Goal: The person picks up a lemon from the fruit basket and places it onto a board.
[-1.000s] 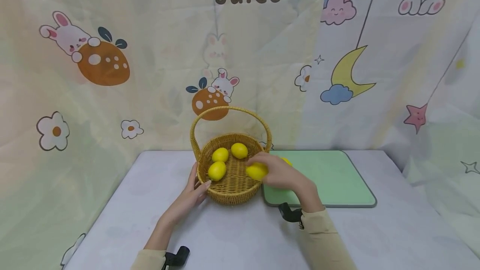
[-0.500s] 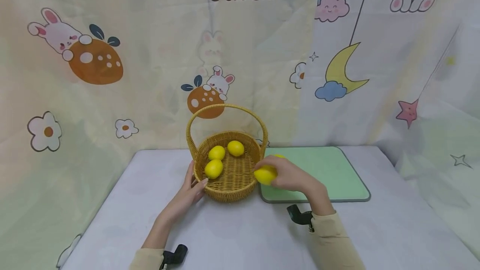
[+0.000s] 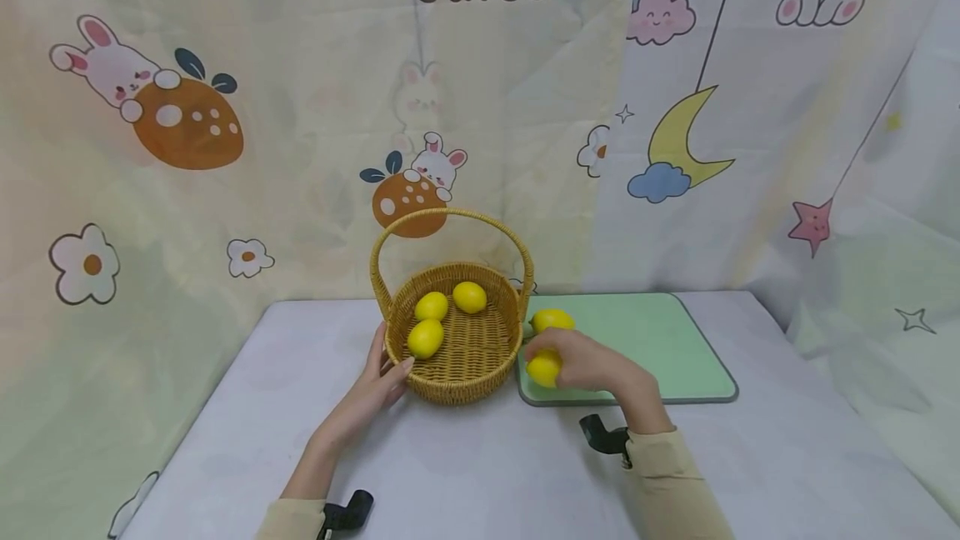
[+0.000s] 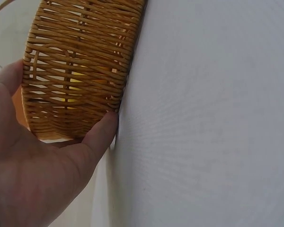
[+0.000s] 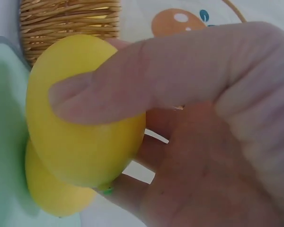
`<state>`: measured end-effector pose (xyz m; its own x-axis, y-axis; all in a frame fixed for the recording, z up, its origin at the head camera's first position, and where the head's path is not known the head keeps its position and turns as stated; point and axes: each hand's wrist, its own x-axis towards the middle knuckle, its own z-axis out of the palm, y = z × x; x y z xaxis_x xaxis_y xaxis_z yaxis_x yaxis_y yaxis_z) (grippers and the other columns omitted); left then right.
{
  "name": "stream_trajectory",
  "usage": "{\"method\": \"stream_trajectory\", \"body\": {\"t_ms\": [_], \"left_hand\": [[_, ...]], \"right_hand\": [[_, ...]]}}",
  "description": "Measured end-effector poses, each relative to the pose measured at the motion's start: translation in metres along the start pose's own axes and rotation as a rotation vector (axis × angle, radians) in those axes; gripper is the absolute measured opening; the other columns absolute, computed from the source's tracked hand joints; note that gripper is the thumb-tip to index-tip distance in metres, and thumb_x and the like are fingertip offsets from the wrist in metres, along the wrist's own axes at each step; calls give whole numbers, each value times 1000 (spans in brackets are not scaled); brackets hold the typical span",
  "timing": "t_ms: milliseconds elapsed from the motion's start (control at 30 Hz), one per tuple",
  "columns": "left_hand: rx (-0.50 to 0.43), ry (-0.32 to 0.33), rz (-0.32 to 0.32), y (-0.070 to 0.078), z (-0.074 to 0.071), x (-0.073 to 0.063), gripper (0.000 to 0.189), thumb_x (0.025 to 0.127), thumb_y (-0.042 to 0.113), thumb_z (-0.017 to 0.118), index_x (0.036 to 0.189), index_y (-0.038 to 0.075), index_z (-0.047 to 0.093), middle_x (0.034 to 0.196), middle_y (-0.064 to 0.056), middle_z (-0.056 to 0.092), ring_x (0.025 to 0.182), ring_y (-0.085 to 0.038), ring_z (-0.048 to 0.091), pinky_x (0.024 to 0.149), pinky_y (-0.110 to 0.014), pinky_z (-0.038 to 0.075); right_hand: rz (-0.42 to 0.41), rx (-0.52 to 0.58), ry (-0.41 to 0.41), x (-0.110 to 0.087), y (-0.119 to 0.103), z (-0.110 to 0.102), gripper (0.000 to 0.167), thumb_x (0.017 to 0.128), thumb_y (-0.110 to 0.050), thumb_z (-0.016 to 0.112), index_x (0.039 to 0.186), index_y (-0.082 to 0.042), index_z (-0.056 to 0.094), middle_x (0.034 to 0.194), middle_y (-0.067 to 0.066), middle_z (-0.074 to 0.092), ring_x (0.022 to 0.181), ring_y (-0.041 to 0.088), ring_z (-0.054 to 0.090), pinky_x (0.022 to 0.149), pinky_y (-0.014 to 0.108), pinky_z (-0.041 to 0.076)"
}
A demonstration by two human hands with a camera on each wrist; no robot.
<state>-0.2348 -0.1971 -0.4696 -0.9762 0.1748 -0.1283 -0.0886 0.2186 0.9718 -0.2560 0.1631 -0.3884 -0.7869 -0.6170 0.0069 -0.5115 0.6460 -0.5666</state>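
Observation:
My right hand (image 3: 588,361) pinches a yellow lemon (image 5: 85,142) between thumb and fingers, low over the left part of the green cutting board (image 3: 645,348). A second lemon (image 3: 552,320) lies on the board just behind that hand. To the left stands a round wicker basket (image 3: 459,390) with a tall arched handle. Inside it are a back lemon (image 3: 469,297), a middle lemon (image 3: 432,307) and a front lemon (image 3: 426,339). My left hand (image 3: 375,386) grips the basket's left side, thumb at the rim; the left wrist view shows a fingertip (image 4: 104,130) down by its base.
A white cloth-covered table (image 3: 480,473) lies beneath everything. Behind it hangs a printed backdrop curtain (image 3: 315,140) with cartoon rabbits and the word Juice. Each wrist wears a small black camera mount, such as the right mount (image 3: 602,435).
My right hand has carried its lemon from over the basket rightward and down to the cutting board, uncovering the lemon behind. The left hand stays on the basket; the head view shifted slightly.

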Motion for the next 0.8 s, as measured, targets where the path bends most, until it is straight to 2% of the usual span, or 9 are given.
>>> {"method": "stream_trajectory", "body": {"t_ms": [267, 533, 700, 800], "left_hand": [[-4, -1, 8, -1, 0, 1, 88, 100, 47, 55, 151, 53, -16, 167, -10, -10, 155, -30, 13, 116, -47, 38], [0, 0, 5, -1, 1, 0, 87, 100, 47, 55, 150, 55, -15, 168, -10, -9, 155, -30, 13, 116, -46, 39], [2, -3, 12, 0, 0, 0, 87, 100, 48, 55, 151, 53, -16, 168, -9, -8, 155, -29, 13, 116, -46, 39], [0, -3, 14, 1, 1, 0, 88, 100, 48, 55, 152, 51, -16, 168, -9, -7, 155, -29, 13, 116, -45, 39]], "right_hand": [[1, -27, -29, 2, 5, 8, 58, 66, 22, 52, 112, -9, 71, 115, 3, 67, 102, 19, 54, 94, 42, 49], [35, -55, -40, 5, 8, 16, 56, 69, 21, 52, 113, -9, 71, 113, 2, 68, 95, 17, 52, 90, 38, 48], [105, -110, -9, 3, 0, 13, 52, 71, 20, 56, 112, -8, 71, 112, 3, 69, 93, 17, 53, 89, 37, 49], [148, -136, 11, 2, -6, 12, 50, 72, 20, 55, 111, -6, 72, 112, 4, 70, 95, 18, 56, 93, 39, 52]]}}
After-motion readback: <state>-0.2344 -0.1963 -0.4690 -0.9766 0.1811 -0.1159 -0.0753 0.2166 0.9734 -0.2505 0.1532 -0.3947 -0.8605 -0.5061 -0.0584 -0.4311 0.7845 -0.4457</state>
